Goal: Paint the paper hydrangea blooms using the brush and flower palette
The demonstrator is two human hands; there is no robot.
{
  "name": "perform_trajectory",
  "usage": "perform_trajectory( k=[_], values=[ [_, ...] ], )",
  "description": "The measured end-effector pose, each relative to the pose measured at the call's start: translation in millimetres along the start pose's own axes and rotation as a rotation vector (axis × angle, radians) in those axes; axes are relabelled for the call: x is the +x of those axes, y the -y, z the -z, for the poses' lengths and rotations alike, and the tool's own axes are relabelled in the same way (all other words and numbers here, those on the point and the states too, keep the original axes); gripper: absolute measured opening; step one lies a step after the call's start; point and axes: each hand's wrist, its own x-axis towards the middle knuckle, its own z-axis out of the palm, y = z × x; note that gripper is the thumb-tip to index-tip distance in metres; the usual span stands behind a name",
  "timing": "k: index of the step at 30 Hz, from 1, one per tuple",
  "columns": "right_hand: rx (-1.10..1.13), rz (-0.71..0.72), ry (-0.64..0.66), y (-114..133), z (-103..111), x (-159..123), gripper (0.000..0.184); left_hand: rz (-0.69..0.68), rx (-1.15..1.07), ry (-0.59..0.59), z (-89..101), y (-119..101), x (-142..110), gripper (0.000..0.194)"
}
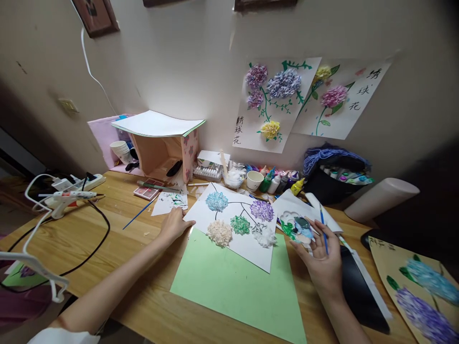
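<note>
A white sheet of paper (pixel 229 210) with puffy blue, purple, cream, green and white flower heads and drawn dark stems lies over a green sheet (pixel 236 286). At the paper's left corner is my left hand (pixel 174 224), its thumb by the edge; the other fingertips are partly hidden. My right hand (pixel 322 253) holds a paint palette (pixel 287 222) smeared with green, dark and blue paint. A thin blue paintbrush (pixel 323 229) stands up between that hand's fingers. Beside my left hand lies a paint-marked scrap of paper (pixel 167 203).
Paint bottles (pixel 276 181), a paper cup (pixel 255 180) and a bowl (pixel 234 178) line the back. At left are a hot glue gun (pixel 71 200), cables and another brush (pixel 138 214). A black tablet-like slab (pixel 362 291) lies right; flower pictures (pixel 272 105) hang on the wall.
</note>
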Motion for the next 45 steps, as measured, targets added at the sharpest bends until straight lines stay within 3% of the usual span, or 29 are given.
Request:
perform_trajectory(
  k=[9, 12, 16, 22, 26, 32, 37, 41, 43, 45],
  values=[
    [0.032, 0.036, -0.029, 3.4, 3.0, 4.7, 0.080, 0.061, -0.438, 0.157, -2.0, 14.4, 21.5, 0.028],
    [0.028, 0.049, -0.034, 2.2, 3.5, 6.3, 0.080, 0.051, -0.587, 0.188, 8.8, 16.0, 23.0, 0.036],
    [0.015, 0.056, -0.011, 1.6, 3.5, 6.5, 0.077, 0.001, -0.705, 0.112, 31.7, 22.0, 32.0, 0.049],
    [-0.011, 0.066, 0.028, -0.2, 1.2, 2.4, 0.078, -0.090, -0.556, 0.035, 51.4, 32.4, 59.5, 0.052],
    [-0.012, 0.023, 0.069, -4.6, -4.5, -3.7, 0.080, -0.150, -0.371, -0.012, 47.9, 28.8, 73.8, 0.039],
    [-0.054, -0.027, 0.169, -15.9, -15.7, -16.7, 0.078, -0.112, -0.238, -0.056, 32.6, 27.5, 84.5, 0.031],
    [-0.154, 0.017, 0.232, -26.7, -22.3, -24.0, 0.078, -0.020, -0.153, -0.118, 22.2, 37.2, 88.6, 0.036],
    [-0.217, 0.131, 0.288, -32.3, -24.6, -25.0, 0.076, 0.003, -0.108, -0.136, 27.4, 40.2, 88.3, 0.031],
    [-0.243, 0.180, 0.307, -33.6, -25.4, -23.7, 0.077, 0.003, -0.081, -0.155, 30.8, 36.1, 80.5, 0.031],
    [-0.276, 0.226, 0.325, -34.1, -27.8, -22.0, 0.076, -0.018, -0.054, -0.245, 30.9, 25.6, 63.6, 0.036]
  ],
)
